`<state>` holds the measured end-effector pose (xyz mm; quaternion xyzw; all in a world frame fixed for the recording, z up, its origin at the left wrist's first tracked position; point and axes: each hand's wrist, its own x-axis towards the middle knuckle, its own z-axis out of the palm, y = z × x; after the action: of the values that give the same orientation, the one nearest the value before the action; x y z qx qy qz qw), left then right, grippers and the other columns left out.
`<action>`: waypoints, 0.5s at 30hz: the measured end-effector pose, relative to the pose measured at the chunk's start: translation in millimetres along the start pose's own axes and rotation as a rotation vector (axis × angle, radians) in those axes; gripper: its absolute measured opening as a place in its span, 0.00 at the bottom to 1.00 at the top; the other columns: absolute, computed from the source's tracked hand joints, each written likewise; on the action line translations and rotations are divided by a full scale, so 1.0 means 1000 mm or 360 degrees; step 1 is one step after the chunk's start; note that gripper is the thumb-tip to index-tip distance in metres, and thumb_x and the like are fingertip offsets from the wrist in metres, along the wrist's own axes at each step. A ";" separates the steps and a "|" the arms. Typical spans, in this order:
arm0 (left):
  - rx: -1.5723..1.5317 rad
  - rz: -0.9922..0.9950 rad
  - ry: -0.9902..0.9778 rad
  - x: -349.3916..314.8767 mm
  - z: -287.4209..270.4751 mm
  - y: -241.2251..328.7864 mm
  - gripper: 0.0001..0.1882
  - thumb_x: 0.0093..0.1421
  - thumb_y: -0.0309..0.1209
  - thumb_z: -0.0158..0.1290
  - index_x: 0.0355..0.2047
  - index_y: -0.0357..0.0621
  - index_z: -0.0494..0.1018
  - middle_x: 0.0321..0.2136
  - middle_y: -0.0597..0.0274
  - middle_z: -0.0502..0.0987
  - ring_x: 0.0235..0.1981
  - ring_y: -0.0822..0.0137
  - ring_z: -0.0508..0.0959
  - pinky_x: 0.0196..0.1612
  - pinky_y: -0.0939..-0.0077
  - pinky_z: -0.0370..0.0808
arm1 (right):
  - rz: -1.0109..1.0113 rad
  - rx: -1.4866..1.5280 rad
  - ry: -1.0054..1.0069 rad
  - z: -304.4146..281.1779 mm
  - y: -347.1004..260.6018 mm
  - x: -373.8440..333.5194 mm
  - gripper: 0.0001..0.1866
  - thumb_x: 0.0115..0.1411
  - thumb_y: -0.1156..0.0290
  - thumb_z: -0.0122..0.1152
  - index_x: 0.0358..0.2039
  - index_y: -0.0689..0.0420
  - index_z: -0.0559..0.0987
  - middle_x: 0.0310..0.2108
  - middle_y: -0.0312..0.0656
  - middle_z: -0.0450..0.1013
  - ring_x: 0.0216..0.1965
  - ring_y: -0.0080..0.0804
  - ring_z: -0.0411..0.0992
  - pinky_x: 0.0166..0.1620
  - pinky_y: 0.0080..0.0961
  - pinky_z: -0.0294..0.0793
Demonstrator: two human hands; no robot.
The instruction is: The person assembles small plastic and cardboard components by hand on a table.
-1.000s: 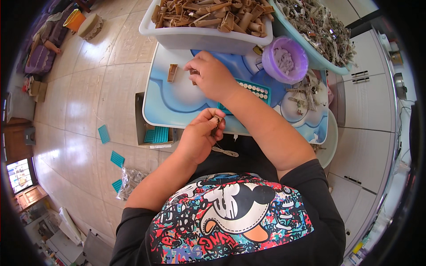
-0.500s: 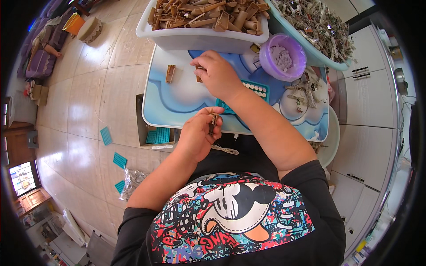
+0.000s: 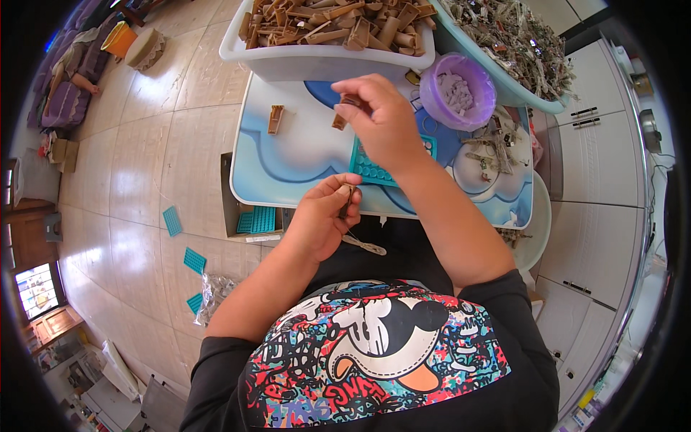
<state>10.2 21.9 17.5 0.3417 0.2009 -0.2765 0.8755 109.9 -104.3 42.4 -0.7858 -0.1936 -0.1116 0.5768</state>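
Brown plastic (image 3: 338,122) is pinched by right hand (image 3: 384,124); left (image 3: 321,211) grips a seemingly dark piece (image 3: 348,203).

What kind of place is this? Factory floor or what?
Probably a home room doubling as a workspace: purple upholstered seat at upper left, pale cabinets along the right, and a white bin heaped with brown plastic parts.

Open tabletop (image 3: 284,175) at near left, lone brown piece (image 3: 276,119) beyond, white bin (image 3: 327,66) blocking far side, purple bowl (image 3: 436,108) obstructing right

Brown piece (image 3: 338,122), partly hidden in right grip (image 3: 381,124)
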 end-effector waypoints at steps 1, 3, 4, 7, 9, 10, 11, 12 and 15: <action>-0.0001 0.0004 -0.0043 0.001 -0.003 -0.002 0.08 0.62 0.26 0.43 0.40 0.39 0.67 0.27 0.66 0.68 0.25 0.75 0.66 0.29 0.83 0.64 | 0.0039 0.0026 0.0049 -0.005 -0.002 -0.002 0.09 0.51 0.79 0.59 0.34 0.61 0.77 0.31 0.38 0.69 0.30 0.27 0.71 0.33 0.22 0.72; -0.0005 0.0006 -0.0092 0.001 -0.005 -0.003 0.07 0.63 0.28 0.43 0.40 0.40 0.67 0.28 0.66 0.69 0.25 0.76 0.66 0.29 0.84 0.64 | 0.0078 0.0045 0.0100 -0.017 -0.002 -0.010 0.09 0.51 0.80 0.60 0.35 0.62 0.77 0.31 0.35 0.68 0.30 0.20 0.69 0.34 0.19 0.71; -0.0003 0.0030 -0.0068 0.001 -0.005 -0.004 0.07 0.64 0.28 0.43 0.40 0.41 0.67 0.28 0.66 0.69 0.24 0.77 0.66 0.28 0.85 0.64 | 0.0090 0.0048 0.0110 -0.025 0.001 -0.016 0.09 0.50 0.79 0.60 0.34 0.61 0.77 0.31 0.38 0.69 0.29 0.24 0.71 0.33 0.20 0.71; -0.0003 0.0101 -0.0056 0.002 -0.009 -0.004 0.08 0.64 0.30 0.43 0.41 0.41 0.67 0.28 0.66 0.69 0.25 0.77 0.67 0.29 0.86 0.66 | 0.0126 -0.0097 0.0074 -0.057 -0.011 -0.038 0.08 0.51 0.80 0.59 0.34 0.62 0.77 0.30 0.39 0.69 0.28 0.24 0.70 0.33 0.19 0.72; -0.0004 0.0146 -0.0065 0.001 -0.007 -0.004 0.08 0.64 0.30 0.43 0.41 0.42 0.67 0.29 0.65 0.70 0.26 0.77 0.69 0.30 0.86 0.68 | 0.0146 -0.0387 0.0073 -0.082 -0.014 -0.058 0.09 0.51 0.80 0.58 0.35 0.61 0.77 0.30 0.38 0.69 0.28 0.24 0.70 0.33 0.19 0.71; 0.0028 0.0140 0.0008 0.001 -0.001 -0.002 0.08 0.64 0.31 0.44 0.41 0.41 0.67 0.30 0.64 0.71 0.27 0.75 0.72 0.32 0.84 0.70 | 0.0141 -0.0537 0.0111 -0.093 -0.010 -0.068 0.09 0.50 0.80 0.58 0.34 0.59 0.78 0.29 0.41 0.70 0.27 0.28 0.71 0.30 0.21 0.71; 0.0060 0.0134 0.0081 0.001 0.003 -0.002 0.09 0.64 0.31 0.44 0.41 0.41 0.67 0.31 0.63 0.72 0.29 0.74 0.74 0.33 0.82 0.73 | 0.0140 -0.0544 0.0106 -0.103 -0.009 -0.077 0.09 0.50 0.80 0.58 0.34 0.59 0.78 0.29 0.41 0.70 0.27 0.28 0.71 0.30 0.21 0.71; 0.0059 0.0128 0.0073 0.002 0.005 -0.002 0.09 0.64 0.31 0.44 0.41 0.41 0.67 0.31 0.63 0.72 0.29 0.74 0.74 0.33 0.82 0.73 | 0.0189 -0.0854 0.0149 -0.114 -0.009 -0.088 0.10 0.50 0.79 0.58 0.35 0.58 0.78 0.30 0.41 0.70 0.28 0.31 0.72 0.30 0.23 0.71; 0.0118 0.0108 0.0052 0.003 0.008 -0.007 0.10 0.65 0.31 0.44 0.42 0.40 0.67 0.32 0.61 0.73 0.31 0.71 0.77 0.37 0.78 0.76 | 0.0268 -0.1321 0.0159 -0.130 0.005 -0.108 0.10 0.50 0.77 0.58 0.36 0.57 0.77 0.31 0.43 0.69 0.29 0.38 0.71 0.32 0.29 0.71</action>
<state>9.7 11.2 18.0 0.3850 0.1931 -0.2481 0.8677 20.6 -247.8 35.1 -0.9580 -0.0392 -0.1704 0.2274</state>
